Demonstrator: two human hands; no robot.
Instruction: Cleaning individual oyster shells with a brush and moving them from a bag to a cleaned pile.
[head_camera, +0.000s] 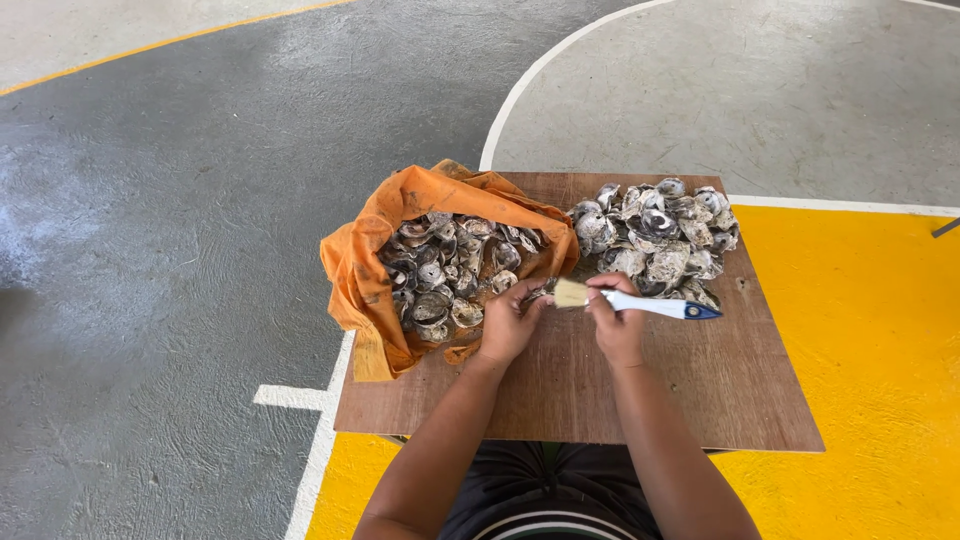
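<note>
Both forearms reach over the plywood board (600, 400). Left hand (508, 325) pinches a small grey, crusted oyster shell (537, 292) mid-board; right hand (615, 325) clamps a white-handled, blue-tipped brush (640, 302), its pale bristles touching the shell.

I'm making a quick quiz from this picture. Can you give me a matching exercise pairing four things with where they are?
Things:
1. paintbrush
2. orange bag
3. loose pile of shells
4. single shell

Places:
a. far right part of the wooden board
b. in the left hand
c. left side of the board, open and full of shells
d. in the right hand

Pairs: 1-d, 2-c, 3-a, 4-b
</note>
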